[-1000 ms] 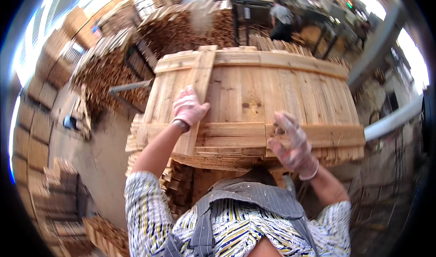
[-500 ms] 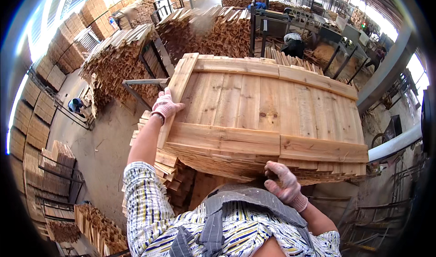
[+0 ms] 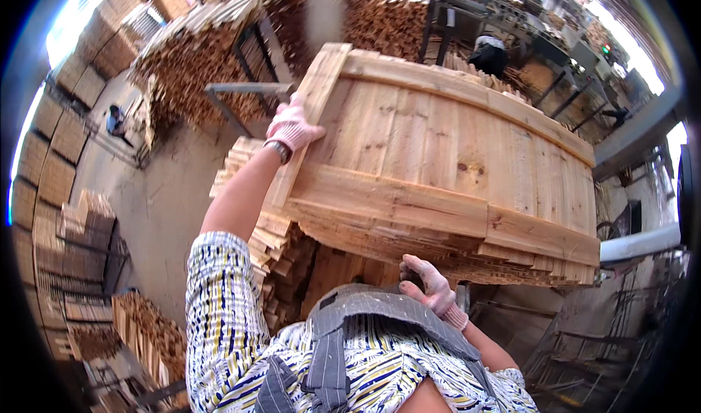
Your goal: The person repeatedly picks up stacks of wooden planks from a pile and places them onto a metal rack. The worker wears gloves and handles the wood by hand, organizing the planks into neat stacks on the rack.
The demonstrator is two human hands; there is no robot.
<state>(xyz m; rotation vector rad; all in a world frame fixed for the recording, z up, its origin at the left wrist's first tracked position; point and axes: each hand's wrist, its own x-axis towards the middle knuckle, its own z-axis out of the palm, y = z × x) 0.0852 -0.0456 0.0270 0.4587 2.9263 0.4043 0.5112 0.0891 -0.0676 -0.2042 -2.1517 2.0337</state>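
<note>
A stack of pale wooden boards lies in front of me, its top layer a row of boards side by side. Longer strips lie over it: a far strip and a near strip. Across the left end runs a crosswise plank. My left hand, in a pinkish knit glove, is closed on this plank, thumb on its inner side and fingers toward the outer edge. My right hand, gloved too, hovers by my grey apron, below the near side. Its fingers are loosely bent and apart, with nothing visible in them.
Loose wood pieces are piled under the stack's left end. A metal bar frame stands beyond my left hand. Large timber piles rise behind. A person is at the far left, another person by machinery at the back.
The view has turned, so the stack appears more slanted and farther right. My left hand stays on the end plank. My right hand has drawn back slightly from the stack's near edge toward the apron.
</note>
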